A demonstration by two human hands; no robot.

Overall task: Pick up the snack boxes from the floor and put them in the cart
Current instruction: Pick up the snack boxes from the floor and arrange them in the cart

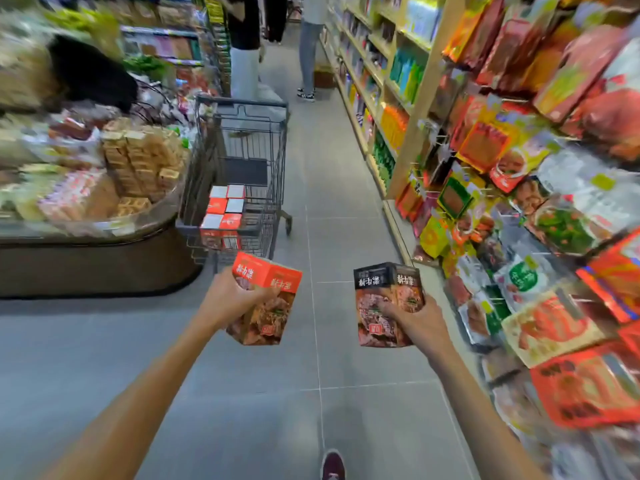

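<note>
Shop aisle, head-cam view. Left hand [230, 299] grips a red snack box [268, 306], fingers curled round its lower half; right hand [415, 320] holds a dark snack box [384, 292] the same way, fingers wrapped onto its front. Both boxes are up off the floor [242, 393], well short of the cart [242, 107] ahead-left.

Risks, as I judge them: one-handed low grips may let a box tip or slip; a box could snag the wire rim; dropping them in could topple the stack.

Cart holds several red-and-white boxes [225, 209] stacked at its near end; rest of basket unclear
</note>
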